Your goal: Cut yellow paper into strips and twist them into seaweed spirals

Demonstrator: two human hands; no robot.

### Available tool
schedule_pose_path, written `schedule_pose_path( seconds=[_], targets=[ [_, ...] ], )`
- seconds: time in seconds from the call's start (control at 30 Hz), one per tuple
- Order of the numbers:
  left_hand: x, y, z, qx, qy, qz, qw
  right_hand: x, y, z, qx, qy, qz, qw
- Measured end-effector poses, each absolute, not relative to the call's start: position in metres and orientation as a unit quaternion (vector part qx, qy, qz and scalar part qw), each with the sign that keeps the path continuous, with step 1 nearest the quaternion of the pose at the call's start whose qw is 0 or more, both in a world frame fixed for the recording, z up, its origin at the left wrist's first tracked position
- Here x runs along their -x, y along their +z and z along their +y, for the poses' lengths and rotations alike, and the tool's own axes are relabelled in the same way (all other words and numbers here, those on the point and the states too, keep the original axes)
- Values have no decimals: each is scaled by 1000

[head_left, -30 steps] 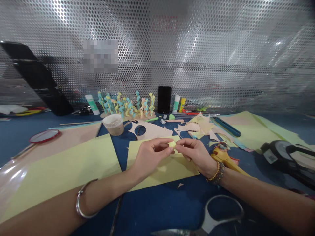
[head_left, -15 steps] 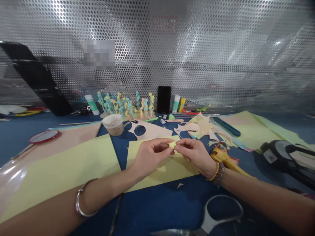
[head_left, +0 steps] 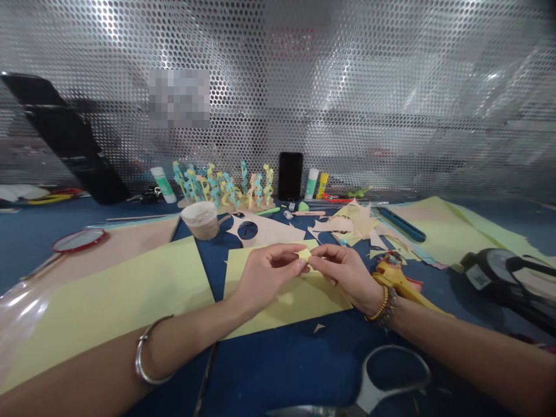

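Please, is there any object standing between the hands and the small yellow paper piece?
No, nothing visible stands between them: the left hand and the right hand both pinch the small yellow paper piece at their fingertips, above a yellow sheet.

The paper sheet [head_left: 125,301] is plain yellow, the tabletop [head_left: 278,370] blue, the cup [head_left: 200,225] beige.

The table [head_left: 260,376] is giving passage between the middle sheet [head_left: 278,315] and scissors [head_left: 369,395]; the cup [head_left: 205,230] is partly blocking the spirals [head_left: 229,191], and scraps [head_left: 357,225] are cluttering the right.
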State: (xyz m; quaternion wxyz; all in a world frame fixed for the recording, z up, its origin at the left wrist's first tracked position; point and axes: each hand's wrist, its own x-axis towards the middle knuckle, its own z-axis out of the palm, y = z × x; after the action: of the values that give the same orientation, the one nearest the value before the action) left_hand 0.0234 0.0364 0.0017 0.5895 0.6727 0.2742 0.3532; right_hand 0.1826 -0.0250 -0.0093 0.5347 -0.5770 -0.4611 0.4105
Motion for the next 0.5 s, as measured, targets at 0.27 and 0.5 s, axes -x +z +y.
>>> schedule_pose_path(
  seconds=[0.27,0.5],
  targets=[
    [-23,0,35,-696,358,274,559,-183,-10,-25,574,400,-469,539],
    [-23,-3,34,-715,361,258,540,-183,-12,-26,574,406,-466,538]
  ],
)
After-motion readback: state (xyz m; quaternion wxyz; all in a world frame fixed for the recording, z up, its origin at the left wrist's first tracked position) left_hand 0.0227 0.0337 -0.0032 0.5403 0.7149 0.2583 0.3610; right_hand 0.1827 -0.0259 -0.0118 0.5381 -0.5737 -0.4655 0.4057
